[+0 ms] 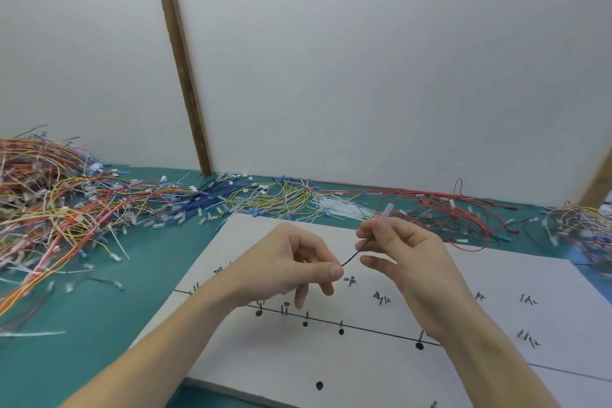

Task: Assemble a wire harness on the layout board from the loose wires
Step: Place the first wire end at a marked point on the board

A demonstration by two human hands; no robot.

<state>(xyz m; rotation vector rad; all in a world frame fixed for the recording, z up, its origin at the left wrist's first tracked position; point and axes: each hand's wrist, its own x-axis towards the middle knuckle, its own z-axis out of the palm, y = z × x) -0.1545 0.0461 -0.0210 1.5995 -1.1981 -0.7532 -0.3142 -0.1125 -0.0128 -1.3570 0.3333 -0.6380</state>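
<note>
A thin black wire (pixel 351 257) stretches between my two hands above the white layout board (pixel 364 364). My left hand (pixel 294 267) pinches its lower end between thumb and forefinger. Higher and to the right, my right hand (pixel 402 250) pinches the other end, where a clear plastic terminal sleeve (pixel 386 213) sticks up above the fingers. The board carries a drawn black line with dots, short pins and handwritten marks. Loose wires (pixel 66 205) in red, yellow, blue and white lie heaped along the back of the table.
A teal mat (pixel 82 334) covers the table around the board. A white wall panel with a wooden strip (pixel 180 60) stands close behind the wire piles. More red wires (pixel 463 212) and a mixed bundle (pixel 583 225) lie at the back right.
</note>
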